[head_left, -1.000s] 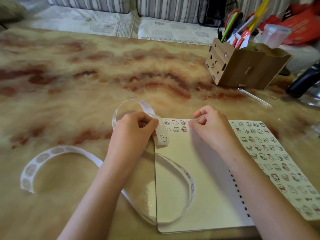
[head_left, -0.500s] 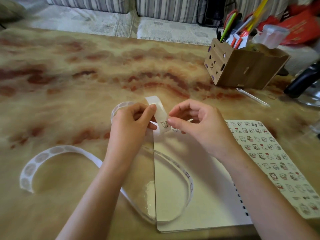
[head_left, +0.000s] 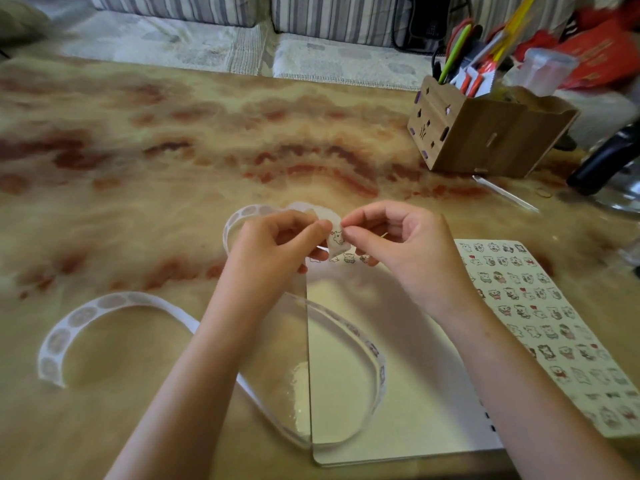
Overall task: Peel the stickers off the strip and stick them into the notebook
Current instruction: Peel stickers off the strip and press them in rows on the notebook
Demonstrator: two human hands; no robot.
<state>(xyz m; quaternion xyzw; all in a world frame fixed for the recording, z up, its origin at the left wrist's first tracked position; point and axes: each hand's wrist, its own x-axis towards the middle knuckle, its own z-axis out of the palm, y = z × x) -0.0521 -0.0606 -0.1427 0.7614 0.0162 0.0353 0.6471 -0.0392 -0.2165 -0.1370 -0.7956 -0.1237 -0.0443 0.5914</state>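
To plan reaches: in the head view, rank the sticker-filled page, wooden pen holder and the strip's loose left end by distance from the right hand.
1. Sticker-filled page, just right of the right hand.
2. Wooden pen holder, back right.
3. Strip's loose left end, far left.

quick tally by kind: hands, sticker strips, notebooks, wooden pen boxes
hands: 2 (left hand, right hand)
sticker strip: 1
notebook: 1
wooden pen box: 1
total: 5
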